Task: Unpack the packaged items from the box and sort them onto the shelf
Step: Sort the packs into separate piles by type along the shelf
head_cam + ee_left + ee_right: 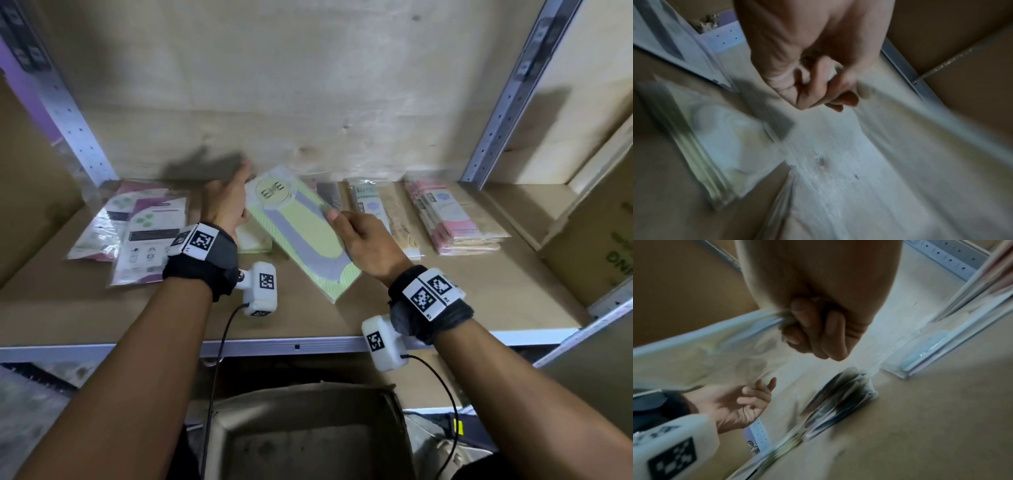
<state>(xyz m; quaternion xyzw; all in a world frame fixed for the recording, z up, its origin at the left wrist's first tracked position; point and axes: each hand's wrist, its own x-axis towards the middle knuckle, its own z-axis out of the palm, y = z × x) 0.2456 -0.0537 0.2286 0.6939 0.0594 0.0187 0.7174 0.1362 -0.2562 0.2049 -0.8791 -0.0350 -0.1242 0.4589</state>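
Observation:
A flat clear-wrapped pack with a yellow, grey and green sock [301, 233] lies slanted over the middle of the shelf board [445, 301]. My right hand [337, 222] grips its right edge, thumb on top; the right wrist view shows the fingers [813, 334] curled round the pack's edge [705, 350]. My left hand [239, 192] is beside the pack's upper left corner with its fingers stretched toward the back wall and holding nothing; it also appears relaxed in the right wrist view [748, 400]. The open cardboard box [308, 438] sits below the shelf.
Sorted piles line the shelf: purple-and-white packs [137, 233] at left, a green pile [253, 240] under the held pack, a dark pack [329, 193], beige packs [387, 212] and pink packs [452, 219]. A large carton [596, 246] stands at right. Metal uprights [496, 113] frame the bay.

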